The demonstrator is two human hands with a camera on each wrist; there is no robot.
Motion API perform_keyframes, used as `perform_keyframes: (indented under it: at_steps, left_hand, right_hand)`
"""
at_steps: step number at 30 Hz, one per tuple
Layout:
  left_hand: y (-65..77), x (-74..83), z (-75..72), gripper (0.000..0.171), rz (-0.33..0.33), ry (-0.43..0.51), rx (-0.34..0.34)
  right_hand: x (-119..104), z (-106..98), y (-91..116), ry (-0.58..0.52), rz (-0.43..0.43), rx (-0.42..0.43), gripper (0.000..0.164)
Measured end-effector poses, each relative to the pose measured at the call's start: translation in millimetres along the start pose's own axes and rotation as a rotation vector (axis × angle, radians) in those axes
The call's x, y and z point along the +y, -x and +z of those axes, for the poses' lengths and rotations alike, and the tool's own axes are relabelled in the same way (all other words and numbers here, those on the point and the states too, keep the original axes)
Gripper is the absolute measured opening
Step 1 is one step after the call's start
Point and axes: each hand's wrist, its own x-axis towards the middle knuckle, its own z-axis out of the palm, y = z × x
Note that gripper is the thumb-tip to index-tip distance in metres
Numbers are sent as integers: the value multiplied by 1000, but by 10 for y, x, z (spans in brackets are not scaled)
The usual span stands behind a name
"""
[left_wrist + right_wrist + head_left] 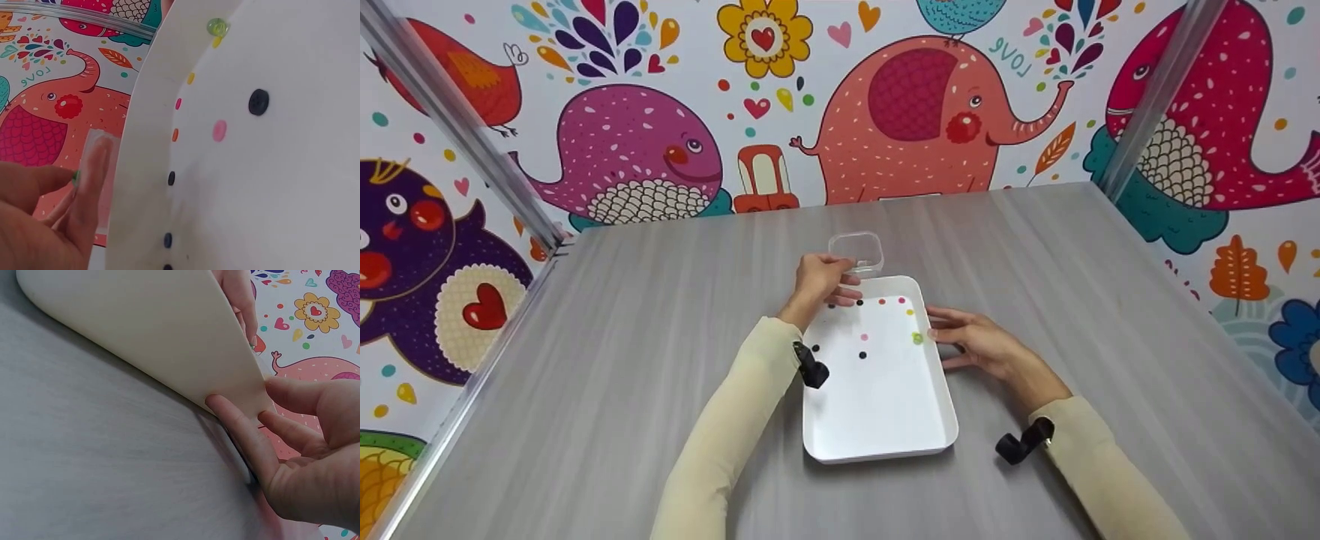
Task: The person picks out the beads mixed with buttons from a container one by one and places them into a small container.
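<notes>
A white rectangular tray (877, 420) lies on the table with several small buttons in it: black ones such as the black button (259, 102), a pink button (219, 130), orange and yellow ones, and translucent green (917, 338) at the right side. Over the tray's far left corner, my left hand (823, 281) pinches a small green button (75, 178) between thumb and finger, largely hidden. Just beyond that hand stands a small clear plastic box (870, 246). My right hand (986, 345) touches the tray's right outer wall with its extended fingertips (216, 403).
The grey wood-grain table (660, 337) spreads around the tray. Printed walls with cartoon animals (915, 135) stand at the back and sides, with metal posts (1155, 105) at the corners. Black wrist cameras (810, 366) sit at both sleeves.
</notes>
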Motion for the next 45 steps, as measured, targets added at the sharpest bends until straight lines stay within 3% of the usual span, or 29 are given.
perform_keyframes:
  at_steps: [21, 31, 45]
  left_hand:
    - [79, 3, 31, 25, 43, -29, 14]
    - [144, -28, 25, 30, 85, -62, -32]
    - [201, -75, 60, 28, 39, -47, -88]
  right_hand:
    - [2, -18, 6, 6, 9, 10, 68]
    - [23, -29, -2, 12, 2, 0, 69]
    - [21, -8, -7, 19, 7, 1, 68]
